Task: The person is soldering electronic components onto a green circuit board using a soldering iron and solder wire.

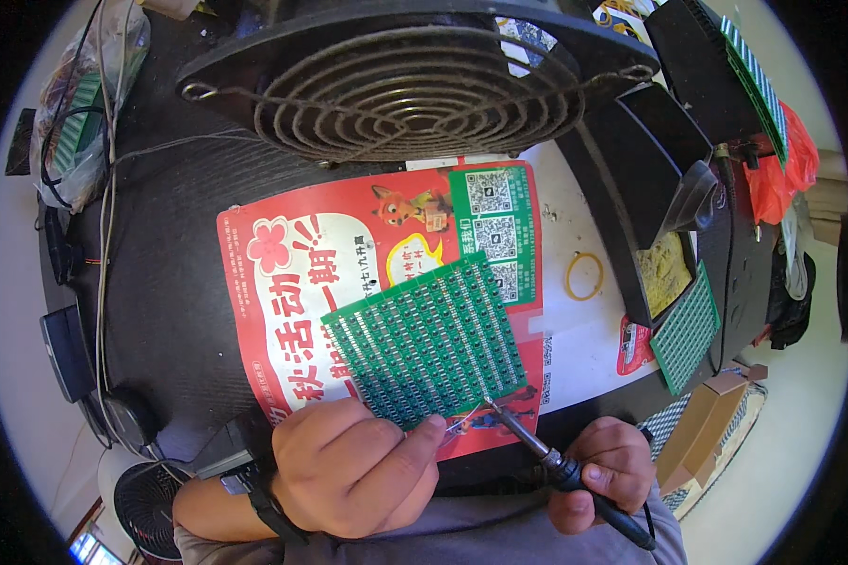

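A green circuit board (429, 344), gridded with rows of small components, lies tilted on a red printed flyer (283, 282) on the dark table (160, 282), just ahead of the person. The left hand (353, 466) is curled closed at the board's near edge, thumb and forefinger pinched on what looks like a thin solder wire (454, 426); the wire is too fine to be sure of. The right hand (603, 471) is wrapped shut around the black grip of a soldering iron (546, 457), whose metal tip meets the board's near right corner, close beside the left fingertips (433, 428).

A big round fan grille (415, 89) stands behind the flyer. To the right sit a yellow rubber band (584, 276), a black holder with a yellowish cleaning sponge (664, 273), and a second green board (685, 330) leaning at the table's edge.

The hot tip works very near the bare fingertips, so a small slip could burn them. The board seems to rest loose on glossy paper; pressure from the iron might skate it sideways and smear solder across neighbouring pads
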Demonstrator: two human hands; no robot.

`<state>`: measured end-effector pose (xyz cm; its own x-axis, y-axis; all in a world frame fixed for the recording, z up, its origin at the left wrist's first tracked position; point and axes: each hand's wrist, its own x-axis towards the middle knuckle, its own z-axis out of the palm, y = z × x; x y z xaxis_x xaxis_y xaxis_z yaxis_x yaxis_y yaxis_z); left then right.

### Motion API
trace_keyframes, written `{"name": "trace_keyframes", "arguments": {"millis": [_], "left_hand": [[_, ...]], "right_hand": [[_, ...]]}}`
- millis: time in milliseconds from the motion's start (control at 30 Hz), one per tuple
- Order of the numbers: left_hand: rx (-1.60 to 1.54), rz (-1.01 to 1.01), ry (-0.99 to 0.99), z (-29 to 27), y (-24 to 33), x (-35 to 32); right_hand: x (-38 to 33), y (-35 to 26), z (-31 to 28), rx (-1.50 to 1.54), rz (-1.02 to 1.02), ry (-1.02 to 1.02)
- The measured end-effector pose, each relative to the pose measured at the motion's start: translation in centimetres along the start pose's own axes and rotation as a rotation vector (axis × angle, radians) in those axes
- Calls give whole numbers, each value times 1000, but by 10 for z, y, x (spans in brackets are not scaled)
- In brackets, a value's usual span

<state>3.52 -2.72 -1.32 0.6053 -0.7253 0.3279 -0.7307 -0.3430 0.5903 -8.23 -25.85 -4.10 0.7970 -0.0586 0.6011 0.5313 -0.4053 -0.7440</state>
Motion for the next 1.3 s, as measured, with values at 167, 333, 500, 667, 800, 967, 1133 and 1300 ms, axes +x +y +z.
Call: {"name": "trace_keyframes", "arguments": {"millis": [167, 333, 500, 667, 800, 967, 1133, 1300], "left_hand": [[-6, -4, -29, -3, 1, 1], [-11, -13, 2, 1, 0, -2], [-10, -27, 27, 2, 1, 0], [-5, -32, 22, 1, 1, 0], [-7, -24, 23, 3, 1, -1], [-19, -18, 22, 4, 0, -1], [-14, 2, 27, -1, -1, 1], [3, -11, 79, 0, 1, 0]], "right_hand": [[1, 0, 2, 0, -15, 23], [-4, 1, 5, 25, 4, 75], [-2, -1, 6, 41, 51, 143], [-6, -2, -2, 80, 115, 102], [-1, 0, 7, 35, 80, 128], [0, -1, 6, 16, 90, 113], [-7, 2, 8, 51, 66, 171], [-3, 1, 7, 123, 93, 210]]}}
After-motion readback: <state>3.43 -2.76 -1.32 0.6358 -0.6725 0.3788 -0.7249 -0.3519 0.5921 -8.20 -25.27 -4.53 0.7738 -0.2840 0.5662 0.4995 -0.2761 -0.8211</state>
